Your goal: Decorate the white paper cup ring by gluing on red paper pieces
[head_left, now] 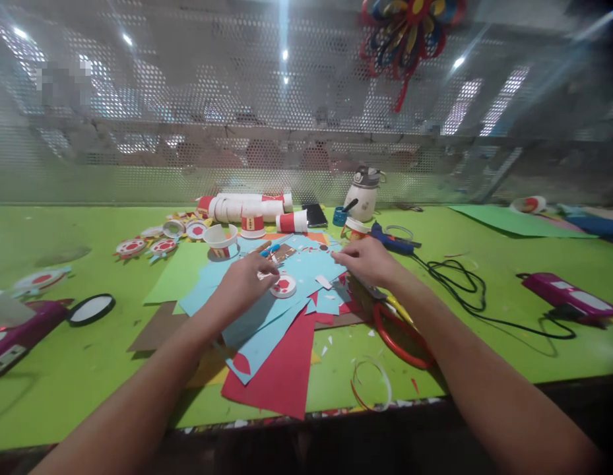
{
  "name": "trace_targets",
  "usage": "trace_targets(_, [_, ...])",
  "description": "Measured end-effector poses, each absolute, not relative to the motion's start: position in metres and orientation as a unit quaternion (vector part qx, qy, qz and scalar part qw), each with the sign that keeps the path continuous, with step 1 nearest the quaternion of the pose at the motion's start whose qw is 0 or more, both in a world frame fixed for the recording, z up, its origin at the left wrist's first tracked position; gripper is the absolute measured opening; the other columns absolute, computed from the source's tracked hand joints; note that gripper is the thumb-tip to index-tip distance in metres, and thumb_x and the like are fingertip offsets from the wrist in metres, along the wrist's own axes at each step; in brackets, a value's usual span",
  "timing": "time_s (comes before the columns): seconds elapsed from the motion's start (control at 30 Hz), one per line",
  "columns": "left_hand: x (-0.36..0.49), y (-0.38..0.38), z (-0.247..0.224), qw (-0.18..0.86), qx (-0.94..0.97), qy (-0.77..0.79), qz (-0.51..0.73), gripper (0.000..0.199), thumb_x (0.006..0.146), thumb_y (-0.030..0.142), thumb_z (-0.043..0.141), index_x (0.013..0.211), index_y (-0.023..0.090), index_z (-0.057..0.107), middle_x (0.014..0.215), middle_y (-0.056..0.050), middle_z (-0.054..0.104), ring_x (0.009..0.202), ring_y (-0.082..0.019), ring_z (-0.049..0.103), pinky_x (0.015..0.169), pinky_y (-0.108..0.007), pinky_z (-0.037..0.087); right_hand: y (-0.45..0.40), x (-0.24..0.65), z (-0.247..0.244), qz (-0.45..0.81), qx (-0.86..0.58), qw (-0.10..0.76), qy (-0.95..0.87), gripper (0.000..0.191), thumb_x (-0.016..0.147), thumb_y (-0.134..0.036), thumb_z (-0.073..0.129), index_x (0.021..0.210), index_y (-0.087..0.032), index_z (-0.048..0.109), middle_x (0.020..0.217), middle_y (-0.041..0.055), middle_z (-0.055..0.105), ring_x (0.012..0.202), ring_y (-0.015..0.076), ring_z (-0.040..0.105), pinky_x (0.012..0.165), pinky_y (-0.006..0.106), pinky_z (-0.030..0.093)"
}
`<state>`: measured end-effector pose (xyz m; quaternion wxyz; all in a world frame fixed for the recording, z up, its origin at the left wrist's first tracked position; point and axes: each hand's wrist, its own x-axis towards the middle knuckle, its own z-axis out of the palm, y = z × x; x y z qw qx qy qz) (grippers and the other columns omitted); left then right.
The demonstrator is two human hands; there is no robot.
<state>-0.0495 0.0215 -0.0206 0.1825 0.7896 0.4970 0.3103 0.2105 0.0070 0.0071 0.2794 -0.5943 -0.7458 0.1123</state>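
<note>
My left hand (251, 280) has its fingers bent together just over a white disc with red patches (284, 286), which lies on light blue paper (266, 316). What its fingertips hold, if anything, is too small to tell. Further right, my right hand (360, 257) is above the right edge of the blue paper, thumb and forefinger close together at a tiny piece I cannot make out. Under my right forearm lie scissors with red handles (392, 340). Between the hands is a white paper scrap (323, 282). Red paper (281, 369) sticks out toward the table's front edge.
Paper cups (251, 208), a phone (315, 215), a blue jar (340, 216) and a bottle (363, 198) stand or lie at the back. A blue glue gun (392, 241) trails a black cable rightward. Turtle-like paper figures (162, 246) and a tape roll (91, 309) are left.
</note>
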Motion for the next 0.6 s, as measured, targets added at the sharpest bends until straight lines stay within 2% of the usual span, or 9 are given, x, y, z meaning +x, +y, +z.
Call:
trace_targets(0.1, [-0.048,0.024,-0.025,0.158,0.803,0.497,0.287,0.014,0.075,0.016,0.061,0.079,0.018,0.074,0.099,-0.01,0.071,0.087,-0.025,0.066,0.074,-0.036,0.051,0.011,0.217,0.003,0.09,-0.591,0.231,-0.768,0.04,0.084,-0.033,0.06,0.047,-0.017,0.059,0.046,0.0009,0.051,0.05,0.0135,0.045,0.051,0.029,0.026])
trace_targets(0.27, [-0.044,0.022,-0.025,0.13,0.824,0.488,0.257,0.012,0.076,0.016,0.063,0.079,0.018,0.074,0.095,-0.01,0.071,0.088,-0.025,0.065,0.076,-0.036,0.05,0.004,0.211,0.005,0.074,-0.578,0.206,-0.786,0.035,0.088,-0.034,0.057,0.059,-0.016,0.066,0.059,0.0045,0.064,0.057,0.0149,0.053,0.054,0.029,0.029])
trace_targets(0.4, [-0.045,0.023,-0.026,0.124,0.831,0.485,0.243,0.013,0.078,0.017,0.061,0.08,0.019,0.073,0.092,-0.008,0.071,0.084,-0.023,0.064,0.074,-0.035,0.049,0.0,0.209,0.009,0.07,-0.576,0.208,-0.788,0.029,0.088,-0.033,0.056,0.07,-0.016,0.071,0.067,0.0062,0.069,0.06,0.0161,0.056,0.056,0.028,0.032])
trace_targets(0.6, [-0.044,0.023,-0.024,0.136,0.809,0.508,0.261,0.012,0.074,0.014,0.061,0.071,0.019,0.071,0.084,-0.006,0.071,0.078,-0.022,0.065,0.068,-0.032,0.048,-0.002,0.207,0.008,0.082,-0.57,0.234,-0.784,0.025,0.088,-0.031,0.058,0.083,-0.016,0.076,0.078,0.0087,0.074,0.067,0.0182,0.061,0.059,0.029,0.038])
